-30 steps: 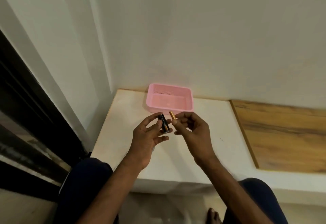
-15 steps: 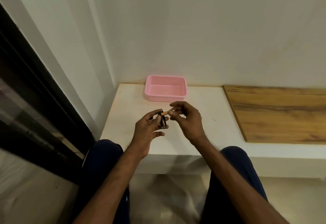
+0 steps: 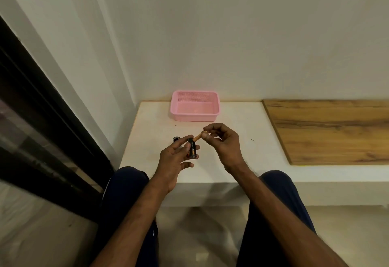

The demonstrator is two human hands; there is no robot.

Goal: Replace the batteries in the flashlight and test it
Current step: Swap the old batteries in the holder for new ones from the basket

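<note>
My left hand (image 3: 174,159) holds a small black battery holder (image 3: 192,148) upright between thumb and fingers, with gold-and-black batteries seated in it. My right hand (image 3: 224,142) pinches a copper-coloured battery (image 3: 197,137) at its far end; the battery's near tip touches the top of the holder. A small black round part (image 3: 176,139), perhaps the flashlight's cap, stands on the white ledge (image 3: 237,159) just left of my left fingers. The rest of the flashlight is not visible.
A pink mesh basket (image 3: 194,117) sits at the back of the ledge against the wall, with something small and pale in it. A wooden panel (image 3: 332,130) covers the ledge's right part. A dark window frame (image 3: 42,132) runs along the left. My knees are below the ledge's front edge.
The camera has tilted down, so hands and basket sit lower in view. The copper battery has swung from upright to slanting against the holder's top. The black round part has come into sight.
</note>
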